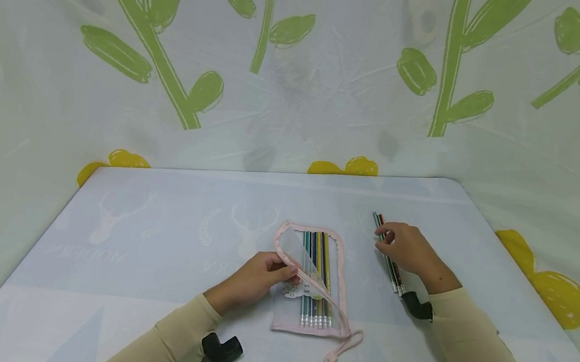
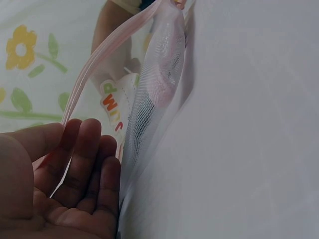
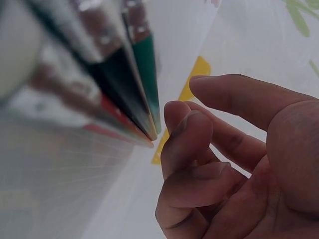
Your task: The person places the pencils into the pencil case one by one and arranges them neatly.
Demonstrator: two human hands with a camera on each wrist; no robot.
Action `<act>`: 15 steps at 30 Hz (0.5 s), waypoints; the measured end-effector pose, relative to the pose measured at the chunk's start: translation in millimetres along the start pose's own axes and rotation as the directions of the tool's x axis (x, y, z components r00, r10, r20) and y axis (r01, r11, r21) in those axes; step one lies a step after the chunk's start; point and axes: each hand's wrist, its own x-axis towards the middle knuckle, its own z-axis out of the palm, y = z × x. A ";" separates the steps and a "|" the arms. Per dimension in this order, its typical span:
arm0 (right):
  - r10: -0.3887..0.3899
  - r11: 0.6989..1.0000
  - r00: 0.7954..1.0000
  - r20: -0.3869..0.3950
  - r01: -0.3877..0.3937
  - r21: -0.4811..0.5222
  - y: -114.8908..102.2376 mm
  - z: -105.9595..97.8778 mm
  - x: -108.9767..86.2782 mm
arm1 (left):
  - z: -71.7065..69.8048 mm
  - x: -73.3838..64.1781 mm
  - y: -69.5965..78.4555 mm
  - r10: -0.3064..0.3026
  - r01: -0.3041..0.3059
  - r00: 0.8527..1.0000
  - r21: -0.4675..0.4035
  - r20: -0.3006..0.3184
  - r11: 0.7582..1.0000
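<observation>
A mesh zip pouch (image 1: 343, 265) with pink trim lies on the table, with several pencils (image 1: 328, 263) side by side inside, their eraser ends toward me. Thumb and fingertips of my left hand (image 1: 257, 275) pinch its pink zipper edge (image 2: 102, 54), lifting that side so the mouth gapes. Off to the right, a few loose pencils (image 1: 393, 273) lie together on the table, dark, green and red ones among them. My right hand (image 1: 407, 248) hovers over these pencils, its fingers loosely bent and thumb apart from them. Nothing sits between its fingertips in the right wrist view.
A pink pull cord (image 1: 354, 342) trails from the pouch's near right corner. The pale patterned table (image 1: 162, 250) extends to both sides and backs onto a curtain (image 1: 301, 102) printed with leaves and yellow flowers. A dark curved piece (image 1: 222, 350) sits at my left wrist.
</observation>
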 end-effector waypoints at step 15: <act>0.017 1.000 1.000 -0.004 -0.017 0.010 2.8 1.9 1.7 | 0.4 1.4 -2.5 0.016 -0.016 1.000 0.000 0.008 1.000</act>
